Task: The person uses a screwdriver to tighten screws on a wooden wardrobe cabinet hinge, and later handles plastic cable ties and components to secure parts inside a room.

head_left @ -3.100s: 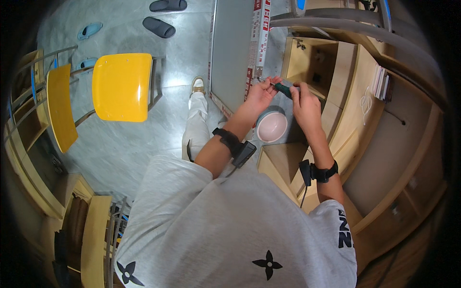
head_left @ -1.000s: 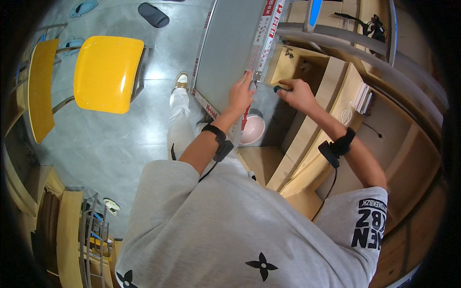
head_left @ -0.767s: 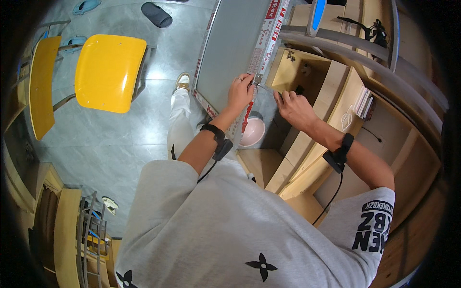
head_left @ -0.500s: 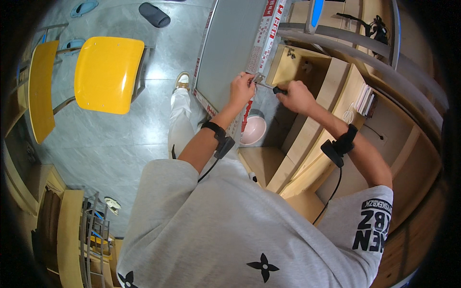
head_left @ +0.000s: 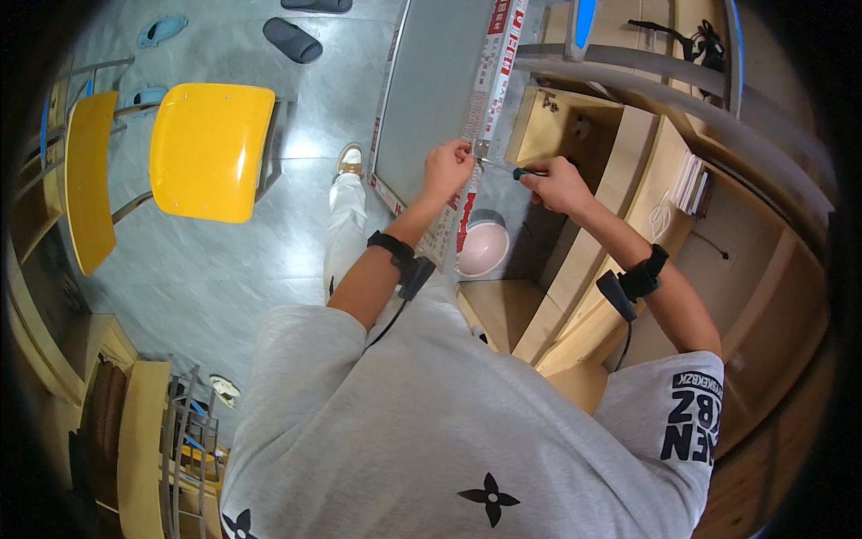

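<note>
A grey panel [head_left: 431, 81] stands in front of me, its edge wrapped in white and red printed film. On that edge sits a small metal hinge [head_left: 482, 147]. My left hand [head_left: 446, 171] is at the hinge, thumb and fingers pinched together; whatever lies between the fingertips is too small to make out. A screwdriver [head_left: 528, 173] with a dark handle is gripped in my right hand [head_left: 561, 186]. Its thin shaft points left, and the tip is at the hinge, close to my left fingertips.
Right of the panel is an open wooden cabinet [head_left: 620, 162], with a pink basin [head_left: 483, 249] on the floor beside it. A yellow chair [head_left: 213, 153] stands at the left. Dark slippers [head_left: 293, 40] lie at the far side. A curved metal rail [head_left: 628, 76] crosses the upper right.
The hinge, tilted at my left fingertips before, now lies flatter along the panel edge. The screwdriver tip has come down slightly beside my left fingers. The whole view has shifted a little.
</note>
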`<state>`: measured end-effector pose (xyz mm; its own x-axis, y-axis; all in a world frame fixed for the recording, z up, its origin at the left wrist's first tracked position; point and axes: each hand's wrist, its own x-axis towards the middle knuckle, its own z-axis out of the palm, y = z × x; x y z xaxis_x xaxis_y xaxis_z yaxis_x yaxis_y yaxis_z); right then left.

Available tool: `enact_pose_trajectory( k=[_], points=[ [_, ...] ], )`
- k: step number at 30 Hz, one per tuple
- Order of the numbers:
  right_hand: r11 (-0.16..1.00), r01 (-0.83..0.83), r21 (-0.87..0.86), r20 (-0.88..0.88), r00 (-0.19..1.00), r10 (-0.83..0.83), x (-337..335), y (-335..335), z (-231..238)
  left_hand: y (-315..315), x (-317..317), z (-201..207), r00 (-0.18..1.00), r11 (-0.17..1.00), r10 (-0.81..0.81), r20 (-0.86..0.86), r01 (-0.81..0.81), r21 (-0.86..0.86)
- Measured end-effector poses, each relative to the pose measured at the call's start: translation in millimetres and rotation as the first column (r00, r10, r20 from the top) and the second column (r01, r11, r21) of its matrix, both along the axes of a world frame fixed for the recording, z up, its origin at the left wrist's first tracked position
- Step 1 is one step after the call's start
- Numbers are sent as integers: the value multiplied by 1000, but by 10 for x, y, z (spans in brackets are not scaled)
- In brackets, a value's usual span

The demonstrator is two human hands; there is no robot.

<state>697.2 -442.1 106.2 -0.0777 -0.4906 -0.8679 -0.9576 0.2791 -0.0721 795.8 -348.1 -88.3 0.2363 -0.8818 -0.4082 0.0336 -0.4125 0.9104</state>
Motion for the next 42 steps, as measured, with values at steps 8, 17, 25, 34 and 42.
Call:
enact_pose_trajectory(
  k=[8,17,25,34,42],
  points=[
    [425,-791,-441,-115,519,847,-20,211,155,-118,29,-57,994,993,-106,-4,106,55],
    [-36,-932,-361,-194,37,980,120,232,86,-131,-9,-45,997,993,-78,5,77,87],
    [834,-490,-253,43,856,516,-16,35,-114,-153,-28,-16,999,991,-43,0,43,125],
    [37,-880,-474,-265,183,947,-190,296,94,-128,-48,-111,998,996,-37,44,34,78],
    [849,-510,-136,44,853,520,-32,123,-43,-193,-63,-104,994,989,-83,72,73,125]
  ],
)
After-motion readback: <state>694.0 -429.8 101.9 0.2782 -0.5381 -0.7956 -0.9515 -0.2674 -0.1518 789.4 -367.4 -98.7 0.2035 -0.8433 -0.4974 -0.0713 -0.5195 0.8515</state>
